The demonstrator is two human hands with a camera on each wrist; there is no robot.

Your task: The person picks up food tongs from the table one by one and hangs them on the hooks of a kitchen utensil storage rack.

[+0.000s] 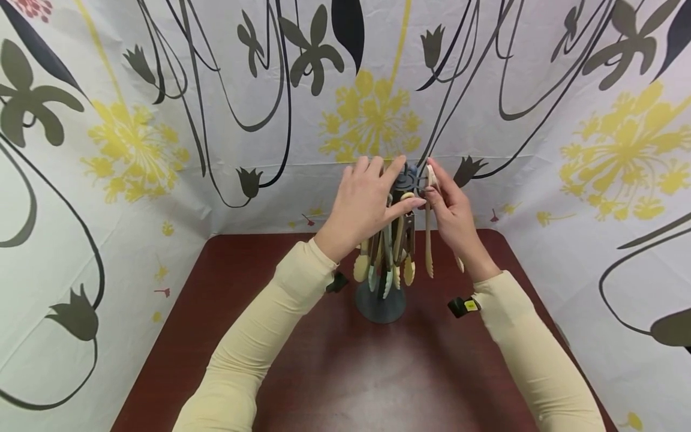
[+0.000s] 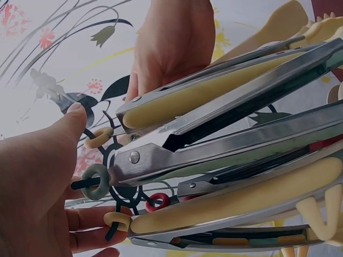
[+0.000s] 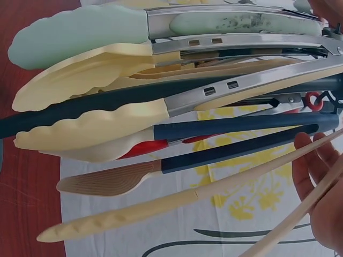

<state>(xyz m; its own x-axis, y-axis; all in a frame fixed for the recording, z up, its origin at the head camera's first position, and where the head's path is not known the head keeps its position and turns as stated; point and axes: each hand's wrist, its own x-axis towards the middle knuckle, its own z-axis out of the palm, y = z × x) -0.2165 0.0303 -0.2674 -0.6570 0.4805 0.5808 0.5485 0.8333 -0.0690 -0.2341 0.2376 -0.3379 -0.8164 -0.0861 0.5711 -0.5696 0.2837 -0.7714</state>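
Note:
A dark utensil stand [image 1: 380, 304] stands on the table with several tongs hanging from its top hooks. My left hand [image 1: 357, 204] touches the top of the stand, fingers and thumb extended; in the left wrist view it lies beside the hooks and a green hanging ring [image 2: 95, 182]. On the stand's right side, my right hand [image 1: 454, 217] pinches pale cream tongs [image 1: 429, 246] near their upper end, close to a hook. Their two arms spread apart in the right wrist view, one ending in a scalloped tip [image 3: 107, 219]. Whether their loop is on the hook is hidden.
Metal tongs with yellow tips [image 3: 91, 126], mint-green tongs [image 3: 80, 35] and blue-handled utensils [image 3: 214, 152] hang close together. The stand is on a dark red table [image 1: 324, 372], before a flower-patterned cloth [image 1: 227, 120]. A black wrist device [image 1: 463, 306] shows by my right sleeve.

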